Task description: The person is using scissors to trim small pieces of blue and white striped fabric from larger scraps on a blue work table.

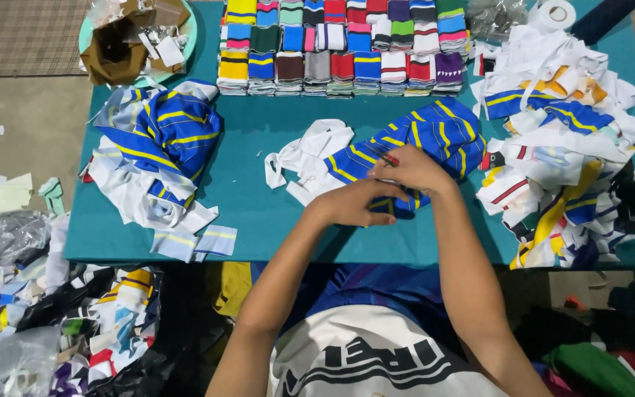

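Gripping blue striped fabric (pixel 413 143), right hand (pixel 413 170)

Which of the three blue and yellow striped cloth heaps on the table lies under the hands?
The middle heap, beneath both hands; the left heap and right heap lie untouched.

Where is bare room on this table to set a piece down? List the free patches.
One bare patch of the teal table lies between the left blue-striped pile, the stacked folded pieces and the white scraps. Another strip runs along the near edge, left of the left hand. The right side is crowded by the mixed heap.
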